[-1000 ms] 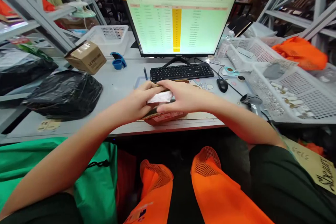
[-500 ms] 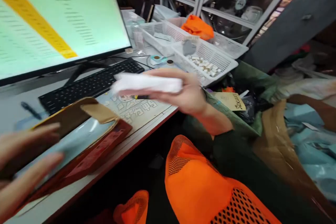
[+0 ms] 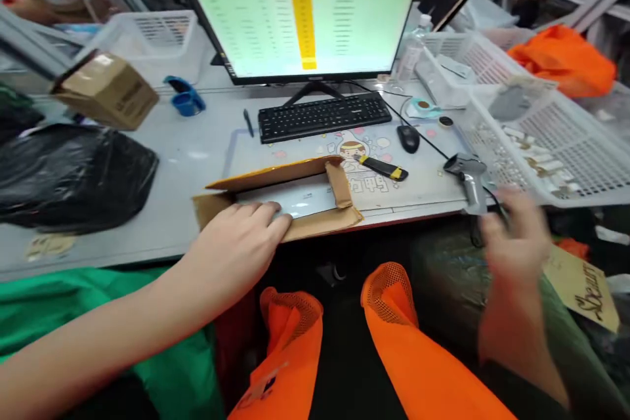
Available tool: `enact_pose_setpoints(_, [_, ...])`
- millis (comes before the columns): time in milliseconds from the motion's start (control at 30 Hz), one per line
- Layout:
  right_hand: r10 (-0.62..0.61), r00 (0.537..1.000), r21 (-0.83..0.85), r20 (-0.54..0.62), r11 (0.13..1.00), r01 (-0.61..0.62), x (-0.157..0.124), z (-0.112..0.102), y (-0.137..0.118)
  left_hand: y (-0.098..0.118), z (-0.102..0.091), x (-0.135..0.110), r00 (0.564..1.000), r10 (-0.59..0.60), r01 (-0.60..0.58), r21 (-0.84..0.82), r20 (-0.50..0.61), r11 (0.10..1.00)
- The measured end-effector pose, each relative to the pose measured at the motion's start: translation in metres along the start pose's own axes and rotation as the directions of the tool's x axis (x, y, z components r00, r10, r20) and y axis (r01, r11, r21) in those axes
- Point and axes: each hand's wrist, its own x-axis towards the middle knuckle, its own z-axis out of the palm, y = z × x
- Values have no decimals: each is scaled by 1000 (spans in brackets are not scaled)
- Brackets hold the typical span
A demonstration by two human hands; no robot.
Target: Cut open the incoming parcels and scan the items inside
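My left hand point(image 3: 243, 233) lies over the near edge of an open cardboard box point(image 3: 268, 174) on the desk, its fingers bent closely together over the edge. Their tips reach inside, by a pale blue, shiny package point(image 3: 308, 200); whether they touch it I cannot tell. Off to the right, my right hand point(image 3: 519, 239) is blurred by motion, its thumb and fingers apart and nothing seen in it. Just beyond its fingers is a grey handheld barcode scanner point(image 3: 470, 177) at the desk's front edge.
A black and yellow utility knife point(image 3: 384, 167) lies right of the box. Behind are a keyboard point(image 3: 325, 117), mouse point(image 3: 408, 138) and monitor point(image 3: 315, 13). White plastic baskets point(image 3: 590, 144) stand at right. A black plastic bag point(image 3: 73, 177) and small carton point(image 3: 105, 90) sit at left.
The white object is gone from my right hand, which is now empty near the scanner. My left hand has come onto the box. The view has swung left.
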Motion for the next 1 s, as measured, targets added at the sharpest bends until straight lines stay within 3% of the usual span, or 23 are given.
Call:
enact_pose_setpoints(33, [-117,969,102,216,990,96,-18,31,-21,-1,2,-4,999,-40,41,3,-17,999])
enact_pose_setpoints(67, [-168,918,198,359,975,101,-32,61,-37,-3,3,-8,996,-69,68,-14,-48,998])
enact_pose_setpoints(133, [-184,829,289,528,957,28,-47,113,-58,-8,8,-17,983,-110,98,-88,-145,991])
enact_pose_setpoints(233, [-189,752,387,631,917,-94,-46,165,-70,-10,18,-30,940,-208,131,-277,-272,952])
enact_pose_setpoints(300, [-242,768,502,593,857,-118,-43,182,-77,-7,28,-35,885,-326,154,-453,-333,878])
enact_pose_setpoints(400, [-245,869,596,430,800,-69,-42,192,-88,3,48,-30,733,-594,188,-740,-332,645])
enact_pose_setpoints(467, [-269,878,606,396,795,-30,-39,195,-95,10,65,-17,640,-730,139,-899,-239,415])
enact_pose_setpoints(567, [-331,837,597,436,802,6,-16,188,-106,24,93,9,579,-810,-79,-995,-93,58])
enact_pose_setpoints(667, [-401,810,529,428,838,135,35,165,-127,38,120,36,566,-824,-404,-865,19,-297])
enact_pose_setpoints(733, [-479,748,453,460,851,267,71,147,-150,44,132,51,597,-796,-547,-676,98,-493])
enact_pose_setpoints(833, [-569,569,350,593,819,454,111,136,-192,44,144,69,647,-723,-566,-483,243,-668])
enact_pose_setpoints(900, [-585,436,322,683,778,539,123,140,-215,43,148,80,645,-710,-566,-449,281,-692])
enact_pose_setpoints(933, [-585,400,310,705,762,568,125,143,-223,43,150,85,641,-717,-573,-450,276,-685])
enact_pose_setpoints(1000, [-570,385,277,726,755,595,125,149,-233,45,153,93,635,-732,-589,-459,246,-665])
